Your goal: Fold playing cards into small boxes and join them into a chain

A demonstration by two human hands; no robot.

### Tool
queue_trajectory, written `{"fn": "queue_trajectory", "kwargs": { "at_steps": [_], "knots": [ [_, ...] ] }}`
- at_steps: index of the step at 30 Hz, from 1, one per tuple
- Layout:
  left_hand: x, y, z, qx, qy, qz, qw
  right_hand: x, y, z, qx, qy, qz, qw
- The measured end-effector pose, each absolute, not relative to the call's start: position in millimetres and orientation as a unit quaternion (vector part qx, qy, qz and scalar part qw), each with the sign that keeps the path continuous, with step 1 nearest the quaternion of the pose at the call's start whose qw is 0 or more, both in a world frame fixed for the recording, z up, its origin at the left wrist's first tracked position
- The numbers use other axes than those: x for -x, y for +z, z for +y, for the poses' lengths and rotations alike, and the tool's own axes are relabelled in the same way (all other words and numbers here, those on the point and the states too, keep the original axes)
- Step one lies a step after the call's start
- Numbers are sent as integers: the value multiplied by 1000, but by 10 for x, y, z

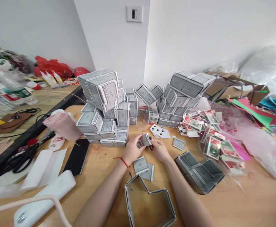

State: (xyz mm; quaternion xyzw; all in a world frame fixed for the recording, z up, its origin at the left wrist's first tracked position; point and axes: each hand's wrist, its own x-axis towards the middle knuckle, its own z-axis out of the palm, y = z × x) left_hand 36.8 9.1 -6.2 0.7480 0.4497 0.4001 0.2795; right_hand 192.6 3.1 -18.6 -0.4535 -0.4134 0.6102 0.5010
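Between my two hands is a grey-backed playing card (145,139), bent or folded. My left hand (135,147), a red string at its wrist, grips the card's left side. The fingers of my right hand (160,149) pinch its right side. Just below lie two grey cards (140,165) with folded-looking edges, partly overlapping. Nearer me stands an open L-shaped frame (151,193) built of cards. A closed L-shaped card block (200,172) rests right of my right forearm. Face-up spade cards (160,131) lie beyond my hands, and a single folded card (178,143) sits to their right.
Stacked card blocks rise at back left (104,104) and back right (182,94). Red and white card boxes (213,142) pile up on the right. On the left are a black phone (76,156), a white device (45,198), a pink cloth roll (61,125) and scissors (29,154).
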Motion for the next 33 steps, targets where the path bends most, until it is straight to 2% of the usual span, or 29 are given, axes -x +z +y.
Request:
{"fn": "queue_trajectory", "kwargs": {
  "at_steps": [10,18,23,28,33],
  "knots": [
    [-350,-60,97,-755,393,436,292,-1946,-105,2,491,508,-526,473],
    [-359,-75,106,-773,381,424,278,-1944,-164,17,516,439,-552,487],
    [-364,-69,115,-778,396,420,247,-1946,-171,8,513,458,-520,506],
    [-361,-70,128,-767,410,439,224,-1901,-172,0,447,483,-520,545],
    [-366,-79,124,-761,414,447,223,-1876,-221,11,427,501,-530,535]
  ]
}}
